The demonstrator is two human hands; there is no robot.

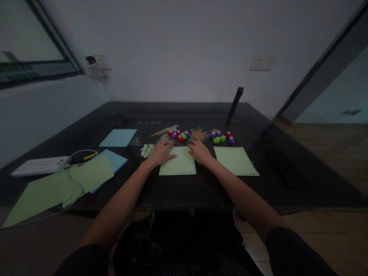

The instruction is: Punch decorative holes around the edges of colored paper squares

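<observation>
A pale green sheet [178, 164] with dark marks along its edges lies on the dark table in front of me. My left hand [160, 153] rests on its upper left corner, fingers stretched out and thumb spread over the paper. At the upper right corner, my right hand [200, 151] lies with its fingers extended. Just beyond the sheet sits a cluster of small red, purple and green balls [180, 139] with eye-like white spots. A second group of such balls [220, 138] is farther right, above another pale green sheet [236, 161].
On the left are a light blue sheet [118, 138], overlapping green sheets [93, 170], and a white power-bank-like block [40, 166] with a cable [79, 188]. A dark upright stick [234, 106] stands at the back right. The table's front edge [184, 209] is near me.
</observation>
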